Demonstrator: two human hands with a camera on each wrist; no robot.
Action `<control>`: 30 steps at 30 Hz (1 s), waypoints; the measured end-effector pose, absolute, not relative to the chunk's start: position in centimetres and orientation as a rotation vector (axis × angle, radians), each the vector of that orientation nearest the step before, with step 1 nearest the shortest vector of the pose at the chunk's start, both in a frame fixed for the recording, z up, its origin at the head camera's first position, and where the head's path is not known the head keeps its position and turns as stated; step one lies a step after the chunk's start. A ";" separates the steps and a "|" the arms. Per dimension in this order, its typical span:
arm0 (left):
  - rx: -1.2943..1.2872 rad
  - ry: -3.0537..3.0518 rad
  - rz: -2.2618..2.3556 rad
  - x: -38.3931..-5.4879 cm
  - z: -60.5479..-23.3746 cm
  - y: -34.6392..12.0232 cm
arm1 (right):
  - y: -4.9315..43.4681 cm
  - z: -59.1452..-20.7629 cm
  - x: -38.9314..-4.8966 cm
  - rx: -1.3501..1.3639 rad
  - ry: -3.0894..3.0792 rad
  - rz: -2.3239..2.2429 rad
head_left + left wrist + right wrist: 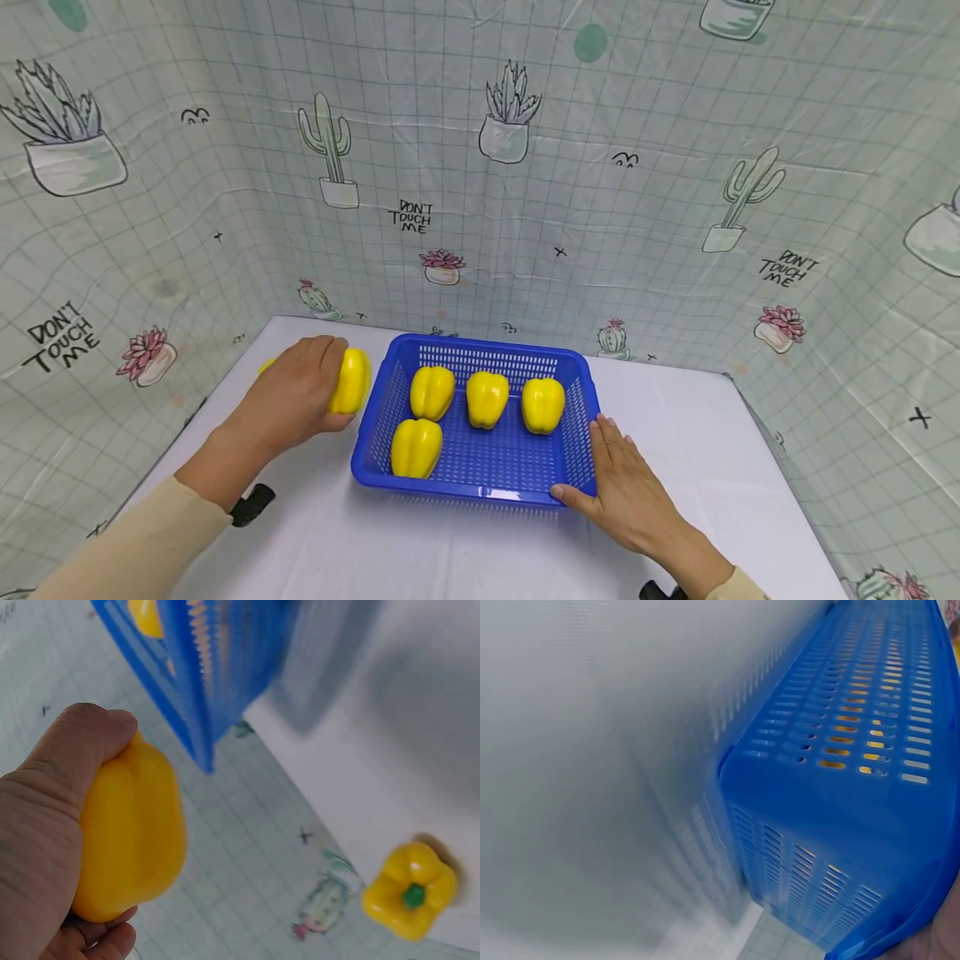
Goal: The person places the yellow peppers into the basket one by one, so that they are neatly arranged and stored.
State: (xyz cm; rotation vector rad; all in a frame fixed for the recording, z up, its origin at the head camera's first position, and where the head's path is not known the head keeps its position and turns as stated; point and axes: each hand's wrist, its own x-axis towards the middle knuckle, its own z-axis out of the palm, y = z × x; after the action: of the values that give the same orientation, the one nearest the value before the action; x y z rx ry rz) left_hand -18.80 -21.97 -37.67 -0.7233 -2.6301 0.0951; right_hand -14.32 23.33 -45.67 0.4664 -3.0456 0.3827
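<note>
A yellow bell pepper [350,382] is gripped in my left hand [297,392], beside the left wall of a blue plastic basket [480,493]. In the left wrist view the thumb and fingers wrap around this pepper [139,832], above the table. Three yellow peppers [487,400] stand in a row toward the basket's back, and another pepper [416,448] sits at its front left. My right hand [630,487] rests against the basket's right side, its fingers straight along the rim and the thumb at the front corner.
Another yellow pepper [411,891] with a green stem end lies on the white table [675,417]; in the head view my left hand mostly hides it. A patterned cloth [525,208] hangs behind the table and along both sides.
</note>
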 end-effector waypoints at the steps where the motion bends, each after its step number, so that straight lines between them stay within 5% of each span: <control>1: -0.733 -2.633 0.112 -18.9 -37.5 -21.3 | 23.3 -45.7 -14.3 0.463 -3.048 0.385; 30: -1.007 -2.749 0.199 -20.1 -40.2 -7.3 | 23.4 -45.5 -14.2 0.443 -3.033 0.384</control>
State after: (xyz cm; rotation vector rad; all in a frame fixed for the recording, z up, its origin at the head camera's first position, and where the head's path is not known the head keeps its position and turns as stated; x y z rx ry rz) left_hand -20.11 -7.27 -40.25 -1.0069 -2.7494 0.1992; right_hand -14.16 23.40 -45.47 0.4431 -3.0334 0.3841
